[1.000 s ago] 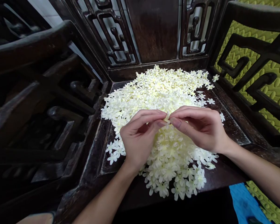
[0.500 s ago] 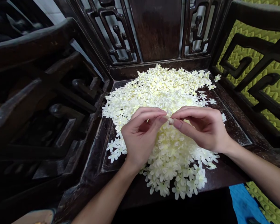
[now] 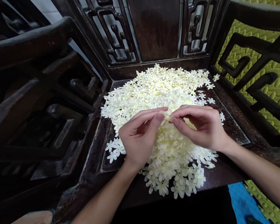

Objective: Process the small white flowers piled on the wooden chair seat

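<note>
Both my hands meet over a heap of small white five-petalled flowers [image 3: 151, 90] with pale yellow centres. My left hand [image 3: 141, 132] pinches a small pale piece, which looks like a flower petal, between thumb and fingers. Close beside it, my right hand [image 3: 198, 126] is closed in a pinch, thumb against fingertips. What its fingertips hold is too small and too covered to make out. Below the hands, a dense clump of the same flowers [image 3: 170, 168] reaches over the front edge of the seat.
The flowers lie on a dark wooden chair seat [image 3: 233, 124]. Carved armrests stand at left [image 3: 67, 84] and right [image 3: 240, 62], with a backrest panel [image 3: 156, 31] behind. Loose flowers [image 3: 211, 100] are scattered at the right. A blue surface [image 3: 242, 202] shows at lower right.
The fingertips of my two hands have drawn slightly apart, and my left thumb has shifted a little left and up. The heap of flowers looks the same.
</note>
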The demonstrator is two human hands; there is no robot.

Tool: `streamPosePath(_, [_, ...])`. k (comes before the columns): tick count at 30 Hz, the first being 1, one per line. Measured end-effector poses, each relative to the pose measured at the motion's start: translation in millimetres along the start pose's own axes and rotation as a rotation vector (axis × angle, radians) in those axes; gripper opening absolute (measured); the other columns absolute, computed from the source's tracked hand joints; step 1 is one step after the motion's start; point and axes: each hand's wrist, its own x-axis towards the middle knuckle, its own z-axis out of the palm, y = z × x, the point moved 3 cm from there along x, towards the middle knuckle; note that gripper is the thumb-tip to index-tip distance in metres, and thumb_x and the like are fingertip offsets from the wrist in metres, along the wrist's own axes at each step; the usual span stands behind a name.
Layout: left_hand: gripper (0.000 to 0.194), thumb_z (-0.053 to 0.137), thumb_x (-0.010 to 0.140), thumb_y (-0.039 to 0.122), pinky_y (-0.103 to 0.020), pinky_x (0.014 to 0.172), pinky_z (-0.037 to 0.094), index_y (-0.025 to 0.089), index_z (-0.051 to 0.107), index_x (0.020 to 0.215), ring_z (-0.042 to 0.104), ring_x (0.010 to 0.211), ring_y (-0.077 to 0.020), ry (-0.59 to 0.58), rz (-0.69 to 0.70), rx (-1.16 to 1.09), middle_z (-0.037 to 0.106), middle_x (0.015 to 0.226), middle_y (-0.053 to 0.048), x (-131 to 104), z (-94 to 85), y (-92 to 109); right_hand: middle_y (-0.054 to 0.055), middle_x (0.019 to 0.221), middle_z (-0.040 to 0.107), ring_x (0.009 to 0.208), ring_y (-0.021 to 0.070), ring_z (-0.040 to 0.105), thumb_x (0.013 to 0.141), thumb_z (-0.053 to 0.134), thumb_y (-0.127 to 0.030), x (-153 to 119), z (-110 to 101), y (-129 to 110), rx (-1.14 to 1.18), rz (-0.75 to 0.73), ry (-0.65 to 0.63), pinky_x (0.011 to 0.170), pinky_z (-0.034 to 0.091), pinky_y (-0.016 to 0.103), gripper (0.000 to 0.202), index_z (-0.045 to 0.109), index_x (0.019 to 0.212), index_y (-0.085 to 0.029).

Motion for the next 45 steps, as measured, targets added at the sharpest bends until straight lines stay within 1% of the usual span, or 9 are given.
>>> streamPosePath(8, [0.01, 0.082, 0.085, 0.022, -0.024, 0.083, 0.062, 0.021, 0.077, 0.093, 0.073, 0.091, -0.0125, 0.404, -0.292, -0.254, 0.071, 0.094, -0.002, 11, -19.6, -22, 0.002, 0.075, 0.066, 0.064, 0.0079, 0.058, 0.081, 0.064, -0.002, 4, -29, 7, -0.003, 0.064, 0.225, 0.055, 0.044, 0.02, 0.013, 0.072, 0.079, -0.013])
streamPosePath(13, [0.027, 0.087, 0.078, 0.018, -0.028, 0.094, 0.06, 0.019, 0.074, 0.102, 0.071, 0.094, -0.0145, 0.402, -0.264, -0.199, 0.069, 0.093, -0.002, 14, -24.0, -22, 0.006, 0.071, 0.069, 0.064, 0.0119, 0.06, 0.084, 0.054, -0.007, 9, -44, 17, 0.08, 0.045, 0.31, 0.057, 0.044, 0.025, 0.028, 0.079, 0.075, -0.014])
streamPosePath(19, [0.028, 0.081, 0.086, 0.03, -0.034, 0.093, 0.06, 0.017, 0.069, 0.108, 0.073, 0.086, -0.0166, 0.36, -0.329, -0.079, 0.073, 0.085, -0.003, 13, -20.1, -21, 0.004, 0.064, 0.063, 0.056, 0.0101, 0.053, 0.086, 0.062, -0.023, 19, -88, 44, -0.095, 0.214, 0.651, 0.052, 0.038, 0.024, 0.027, 0.066, 0.061, -0.013])
streamPosePath(22, [0.028, 0.079, 0.088, 0.035, -0.037, 0.093, 0.059, 0.016, 0.069, 0.107, 0.072, 0.079, -0.0166, 0.357, -0.386, -0.07, 0.069, 0.07, 0.0, 14, -18.5, -22, 0.005, 0.078, 0.07, 0.067, 0.0121, 0.06, 0.085, 0.065, -0.027, 19, -113, 71, -0.491, 0.389, 0.593, 0.061, 0.043, 0.024, 0.017, 0.074, 0.083, -0.013])
streamPosePath(24, [0.03, 0.081, 0.086, 0.034, -0.037, 0.093, 0.059, 0.016, 0.07, 0.107, 0.072, 0.078, -0.0171, 0.364, -0.413, -0.085, 0.067, 0.068, 0.0, 15, -18.4, -23, 0.006, 0.081, 0.07, 0.067, 0.0127, 0.059, 0.09, 0.059, -0.025, 17, -124, 91, -0.787, 0.458, 0.432, 0.067, 0.045, 0.026, 0.02, 0.074, 0.092, -0.011])
streamPosePath(29, [0.031, 0.083, 0.084, 0.032, -0.038, 0.095, 0.058, 0.017, 0.071, 0.109, 0.071, 0.08, -0.0173, 0.339, -0.434, -0.103, 0.07, 0.076, -0.001, 15, -21.2, -26, 0.013, 0.107, 0.072, 0.096, 0.0246, 0.063, 0.094, 0.061, -0.028, 8, -127, 127, -0.938, 0.446, 0.177, 0.088, 0.045, 0.036, 0.028, 0.076, 0.11, -0.01])
streamPosePath(34, [0.031, 0.084, 0.083, 0.034, -0.039, 0.096, 0.057, 0.02, 0.072, 0.108, 0.07, 0.082, -0.0184, 0.327, -0.406, -0.114, 0.07, 0.076, 0.0, 14, -25.1, -32, 0.009, 0.133, 0.066, 0.123, 0.0331, 0.049, 0.098, 0.054, -0.022, 8, -112, 139, -1.016, 0.38, -0.021, 0.098, 0.034, 0.046, 0.035, 0.068, 0.131, -0.021])
streamPosePath(41, [0.032, 0.082, 0.085, 0.031, -0.037, 0.093, 0.058, 0.014, 0.07, 0.109, 0.071, 0.08, -0.0168, 0.326, -0.384, -0.056, 0.069, 0.073, -0.001, 15, -22.9, -33, 0.014, 0.093, 0.07, 0.105, 0.0298, 0.052, 0.093, 0.049, -0.008, 17, -107, 131, -1.05, 0.349, -0.055, 0.098, 0.028, 0.047, 0.021, 0.069, 0.094, -0.012])
streamPosePath(45, [0.03, 0.081, 0.086, 0.031, -0.036, 0.09, 0.06, 0.015, 0.07, 0.108, 0.073, 0.08, -0.017, 0.302, -0.324, 0.002, 0.07, 0.075, -0.002, 15, -23.4, -29, 0.014, 0.089, 0.07, 0.096, 0.0266, 0.06, 0.093, 0.049, -0.01, 20, -116, 128, -0.955, 0.382, 0.099, 0.093, 0.039, 0.041, 0.026, 0.07, 0.109, -0.01])
